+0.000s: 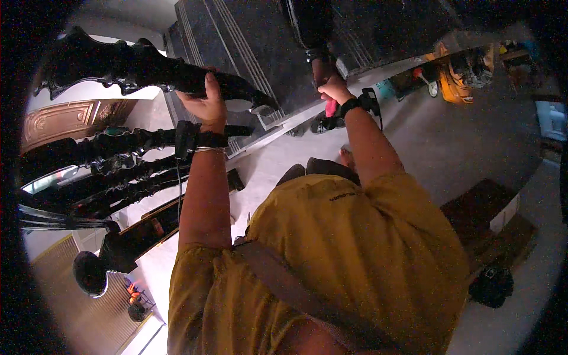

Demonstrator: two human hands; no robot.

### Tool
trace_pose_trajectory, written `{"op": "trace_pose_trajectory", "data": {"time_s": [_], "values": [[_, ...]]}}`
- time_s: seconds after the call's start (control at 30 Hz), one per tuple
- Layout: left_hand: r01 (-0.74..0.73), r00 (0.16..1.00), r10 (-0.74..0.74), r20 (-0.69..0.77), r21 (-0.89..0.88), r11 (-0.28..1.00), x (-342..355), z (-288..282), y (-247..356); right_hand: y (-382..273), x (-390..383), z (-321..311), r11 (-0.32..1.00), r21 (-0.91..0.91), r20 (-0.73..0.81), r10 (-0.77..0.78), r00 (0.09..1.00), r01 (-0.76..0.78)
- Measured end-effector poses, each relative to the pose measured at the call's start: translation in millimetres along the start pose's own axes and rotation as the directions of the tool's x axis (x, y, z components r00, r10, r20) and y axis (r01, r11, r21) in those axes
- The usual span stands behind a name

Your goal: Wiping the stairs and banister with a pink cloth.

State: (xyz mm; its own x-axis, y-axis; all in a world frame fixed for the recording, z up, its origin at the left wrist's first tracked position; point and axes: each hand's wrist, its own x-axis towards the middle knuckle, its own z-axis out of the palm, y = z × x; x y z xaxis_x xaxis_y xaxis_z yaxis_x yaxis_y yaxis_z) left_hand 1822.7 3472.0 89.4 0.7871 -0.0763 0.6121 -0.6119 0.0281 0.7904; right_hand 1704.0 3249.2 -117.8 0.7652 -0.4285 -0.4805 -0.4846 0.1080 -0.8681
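My left hand (204,102) wraps round a long, glossy black carved piece (109,66) with a knobbly profile, held across the upper left over a dark, grooved slab (231,29). To its right, my right hand (334,90) is closed near the lower end of a dark upright piece (305,21); exactly what its fingers hold is hard to make out. A pink-red object (330,107) shows just below these fingers. Both wrists wear black devices. Similar black carved pieces (118,145) lie below my left hand, partly behind the wrist.
A brown panelled piece (77,121) stands at far left, with a black round padded object (89,272) lower down. An orange object (452,86) and assorted items sit at upper right along the slab's edge. A dark brown piece of furniture (479,207) and black bundle (491,287) are at right.
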Motion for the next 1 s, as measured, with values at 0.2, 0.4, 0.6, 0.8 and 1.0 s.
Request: {"op": "trace_pose_trajectory", "data": {"time_s": [0.2, 0.4, 0.6, 0.8, 1.0], "values": [[-0.011, 0.999, 0.012, 0.038, -0.025, 1.000, 1, 1, 8, -7, -25, 4, 0.863, -0.471, -0.213, -0.314, 0.925, 0.184], [-0.041, 0.999, 0.039, 0.013, 0.119, 0.992, 0, -5, 1, 26, -23, 7, 0.683, -0.695, -0.226, -0.506, 0.832, 0.226], [-0.033, 0.999, 0.033, -0.010, 0.021, 0.999, 0, -8, -4, 50, -23, 3, 0.693, -0.674, -0.182, -0.492, 0.852, 0.256], [-0.010, 1.000, 0.010, -0.005, 0.031, 0.999, -4, -14, -10, 89, -35, -17, 0.490, -0.723, -0.237, -0.838, 0.491, 0.488], [0.018, 1.000, -0.018, -0.002, -0.047, 0.999, -1, -6, -9, 72, -81, -55, 0.923, -0.344, -0.165, -0.238, 0.957, 0.170]]}}
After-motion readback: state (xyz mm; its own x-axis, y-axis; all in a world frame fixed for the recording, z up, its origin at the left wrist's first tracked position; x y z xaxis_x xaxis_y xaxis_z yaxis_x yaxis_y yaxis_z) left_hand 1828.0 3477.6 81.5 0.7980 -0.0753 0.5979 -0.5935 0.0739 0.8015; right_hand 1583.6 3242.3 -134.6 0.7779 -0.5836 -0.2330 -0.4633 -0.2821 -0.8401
